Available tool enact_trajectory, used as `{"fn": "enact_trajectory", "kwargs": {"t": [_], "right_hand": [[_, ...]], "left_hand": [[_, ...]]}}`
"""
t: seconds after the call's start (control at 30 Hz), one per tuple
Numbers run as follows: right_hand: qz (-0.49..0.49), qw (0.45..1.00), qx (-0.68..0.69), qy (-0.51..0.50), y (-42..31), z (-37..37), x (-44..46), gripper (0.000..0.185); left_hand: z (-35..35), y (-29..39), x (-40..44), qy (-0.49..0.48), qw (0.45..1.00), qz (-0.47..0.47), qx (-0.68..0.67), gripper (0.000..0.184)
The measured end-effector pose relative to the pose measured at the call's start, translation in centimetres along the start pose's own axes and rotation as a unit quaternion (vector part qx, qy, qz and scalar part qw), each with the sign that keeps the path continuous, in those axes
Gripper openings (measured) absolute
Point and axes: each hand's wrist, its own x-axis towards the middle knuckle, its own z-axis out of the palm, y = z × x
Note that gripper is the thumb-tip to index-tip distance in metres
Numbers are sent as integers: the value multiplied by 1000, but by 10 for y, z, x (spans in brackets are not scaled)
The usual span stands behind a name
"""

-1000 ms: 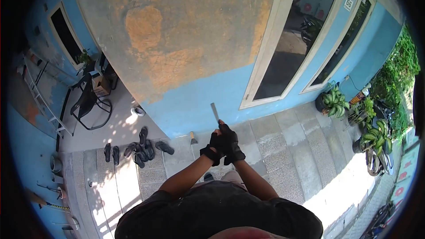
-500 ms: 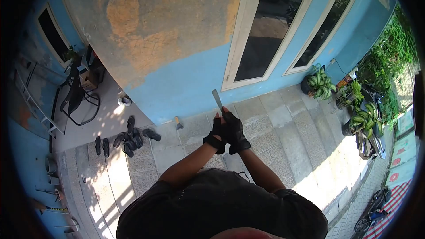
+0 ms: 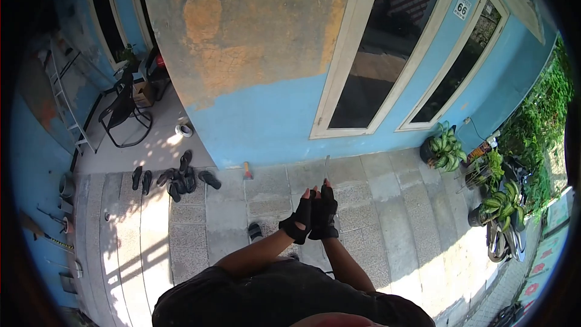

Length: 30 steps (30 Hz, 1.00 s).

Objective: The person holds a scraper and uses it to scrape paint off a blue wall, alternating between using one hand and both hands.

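My right hand (image 3: 324, 213), in a black fingerless glove, is closed around the lower end of a long flat metal blade (image 3: 327, 163). The blade points up and away toward the wall and shows nearly edge-on; its handle is hidden in my grip. Close beside it is my left hand (image 3: 298, 217), gloved the same way, with its fingers stretched forward and nothing visible in them. Whether the two hands touch is hard to tell. On the paving by the foot of the wall lies a putty knife (image 3: 247, 171) with an orange handle.
Ahead stands a blue wall (image 3: 266, 121) with bare, patchy plaster above and a tall window (image 3: 378, 60). Black sandals (image 3: 181, 178) lie at the left, near a black chair (image 3: 126, 112) and a ladder (image 3: 63, 94). Potted plants (image 3: 445, 150) line the right side.
The left hand has moved off the right hand, where it was clasped, and its fingers have straightened. The blade has turned more edge-on. My view has shifted, and a sandalled foot now shows.
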Motion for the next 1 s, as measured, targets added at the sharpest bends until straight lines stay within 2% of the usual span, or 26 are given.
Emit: {"fn": "enact_trajectory", "kwargs": {"t": [0.07,0.1,0.13,0.2,0.23,0.27,0.3,0.33,0.37,0.4,0.43,0.47,0.5,0.53,0.57,0.6,0.63,0.67,0.7,0.73,0.87,0.93,0.97,1.0], "right_hand": [[182,982,55,-6,-1,-12,16,46],[194,980,34,-14,-14,-22,17,47],[197,978,48,47,-16,-17,20,43],[17,996,-63,58,-21,-18,19,45],[2,998,-52,20,-47,-20,17,46],[-14,999,-40,-16,-72,-15,16,46],[-89,995,-33,-14,-90,-4,15,45],[-16,993,57,-101,-89,10,14,43],[14,997,22,-69,-97,20,22,43],[44,998,-13,-40,-104,29,30,43],[38,998,-11,-46,-97,37,44,43],[139,984,86,-74,-81,47,65,43],[241,949,180,-100,-74,56,76,43],[235,949,180,-110,-79,74,80,43],[55,992,80,-83,-83,84,82,42],[-123,991,-20,-52,-87,97,81,41],[-19,986,63,-154,-111,107,75,44],[86,954,142,-250,-135,115,73,47],[82,953,143,-254,-139,125,76,47],[18,958,119,-261,-141,133,76,48],[-241,930,33,-274,-148,174,68,54],[-361,893,-10,-268,-152,190,66,57],[-361,894,-8,-266,-161,192,72,57],[-295,885,32,-359,-169,188,80,61]], "left_hand": [[16,12,-21,-113,978,2,176,79],[25,27,-39,-107,977,-73,169,80],[21,36,-43,-106,978,-67,169,80],[14,53,-36,52,977,18,208,77],[-4,58,-24,91,965,79,235,76],[-35,58,-5,93,964,83,234,76],[-67,54,20,-105,993,42,43,74],[-80,52,36,-296,943,-3,-149,73],[-32,53,13,-91,991,95,-26,72],[-12,63,0,-91,990,103,-26,72],[3,75,-8,-125,983,119,63,66],[21,89,-19,-156,966,133,155,61],[52,101,-42,-92,983,104,123,59],[45,124,-44,-91,982,115,120,59],[35,144,-41,26,972,148,183,57],[19,159,-40,150,943,176,239,55],[-16,172,-25,104,963,174,178,45],[-45,188,-9,-125,989,79,11,36],[-36,198,-12,-67,992,99,28,34],[-28,207,-15,-8,992,117,45,32],[-70,267,-2,-17,993,116,-22,34],[-78,298,-3,100,982,159,-15,33],[-74,314,-4,155,968,198,-10,29],[-72,328,-8,209,949,234,-4,27]]}}
